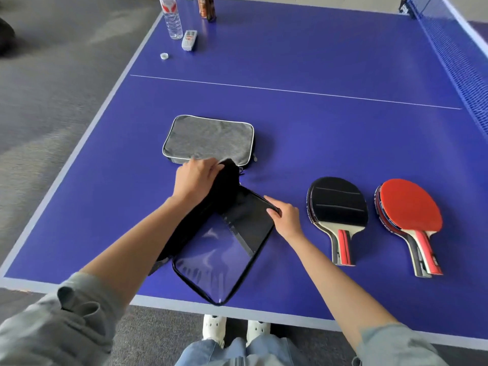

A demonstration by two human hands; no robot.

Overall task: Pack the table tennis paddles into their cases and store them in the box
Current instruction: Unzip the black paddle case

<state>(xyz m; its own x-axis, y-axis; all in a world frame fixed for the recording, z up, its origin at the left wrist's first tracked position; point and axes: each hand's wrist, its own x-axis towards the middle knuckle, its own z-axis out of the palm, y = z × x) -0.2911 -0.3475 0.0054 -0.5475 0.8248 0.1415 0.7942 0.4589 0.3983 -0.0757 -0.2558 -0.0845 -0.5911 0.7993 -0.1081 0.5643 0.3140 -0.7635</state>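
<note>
You are opening the black case point(237, 233) at the near edge of the blue table point(343, 128). Your left hand point(196, 178) is gripping the dark fabric flap, fingers point(211, 165) curled over its far edge, while your right hand point(286, 220) is holding the case's right rim, fingertips hooked over the zipper edge by the clear window panel. Both hands are pinching the case, not the paddles.

The paddles are lying untouched to your right: the black-faced paddle point(338, 207) just beside your right hand, the red-faced paddle point(410, 207) beyond it, both with handles pointing toward you. Each looks like it may be stacked on another, though you cannot be sure from here. The grey case point(210, 140) is lying zipped, touching the black one's far end. No box is in view.

To do this step well, be pulling the flap fully back and flat so the mouth is gaping wide, and be keeping your right hand pinning the lower half so it is not sliding off the table edge. Only then reach for the nearer paddle, feeding the blade in first.

A water bottle point(173, 19) and a remote point(189, 40) are standing well apart at the far corner.
</note>
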